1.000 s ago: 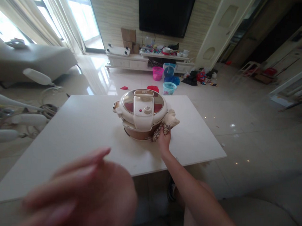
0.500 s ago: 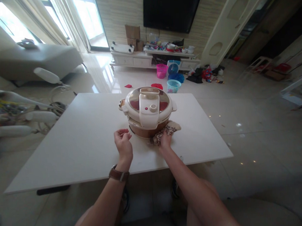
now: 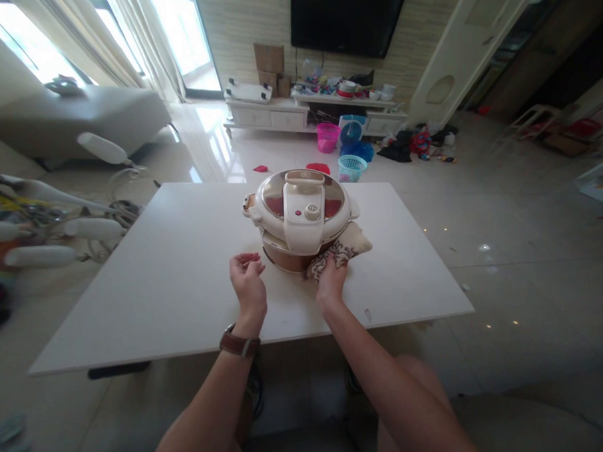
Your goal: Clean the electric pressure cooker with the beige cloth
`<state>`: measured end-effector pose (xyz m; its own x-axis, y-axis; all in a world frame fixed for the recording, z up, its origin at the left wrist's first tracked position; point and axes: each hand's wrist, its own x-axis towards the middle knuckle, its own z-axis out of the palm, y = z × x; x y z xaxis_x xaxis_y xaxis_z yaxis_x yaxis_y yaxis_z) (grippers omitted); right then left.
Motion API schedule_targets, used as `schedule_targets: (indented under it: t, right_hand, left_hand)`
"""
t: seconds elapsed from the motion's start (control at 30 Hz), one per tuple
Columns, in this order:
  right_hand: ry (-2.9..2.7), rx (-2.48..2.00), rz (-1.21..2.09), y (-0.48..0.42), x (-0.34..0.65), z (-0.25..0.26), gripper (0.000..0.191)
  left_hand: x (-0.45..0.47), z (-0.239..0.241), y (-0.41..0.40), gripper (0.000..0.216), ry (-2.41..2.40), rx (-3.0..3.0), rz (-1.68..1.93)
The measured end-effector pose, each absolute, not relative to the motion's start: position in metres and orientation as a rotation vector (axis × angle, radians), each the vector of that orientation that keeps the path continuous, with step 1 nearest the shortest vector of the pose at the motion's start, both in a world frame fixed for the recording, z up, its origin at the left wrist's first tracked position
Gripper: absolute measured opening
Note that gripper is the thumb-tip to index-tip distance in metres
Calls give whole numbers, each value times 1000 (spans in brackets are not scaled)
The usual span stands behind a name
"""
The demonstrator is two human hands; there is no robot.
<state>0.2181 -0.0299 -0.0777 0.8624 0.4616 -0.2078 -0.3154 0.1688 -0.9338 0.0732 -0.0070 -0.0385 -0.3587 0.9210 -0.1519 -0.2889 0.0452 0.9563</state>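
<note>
A cream and brown electric pressure cooker stands upright on the white table, its lid on and its dial panel facing me. My right hand grips a beige and brown patterned cloth and presses it to the lower right side of the cooker's body. Part of the cloth and the fingertips are hidden beneath the palm. To the left of the cooker's front, my left hand hovers over the table, loosely curled, fingers and thumb apart, holding nothing. It does not touch the cooker.
A small clear scrap lies near the table's front edge. Beyond the table are a turquoise basket, a pink bin and a low white cabinet. At left stands an object with white padded arms.
My right hand and the cloth have shifted slightly along the cooker's side, and the cloth's free end spreads wider and higher. My left hand keeps its pose. The view has turned slightly left.
</note>
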Motion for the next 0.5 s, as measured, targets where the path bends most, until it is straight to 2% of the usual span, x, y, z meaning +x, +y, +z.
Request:
schedule_targets:
  t: [0.23,0.4,0.5]
  right_hand:
    - [-182,-1203,787,-63,163,-80,50]
    - [-361,-1340,565,-55,207,-63,47]
    - [-498,-1387,466,-45,245,-57,45]
  left_hand:
    - [77,-46,-1,26,1332,784,1553]
    - [78,-43,2,22,1377,810,1640]
    - [80,-24,-12,15,1328,943,1820]
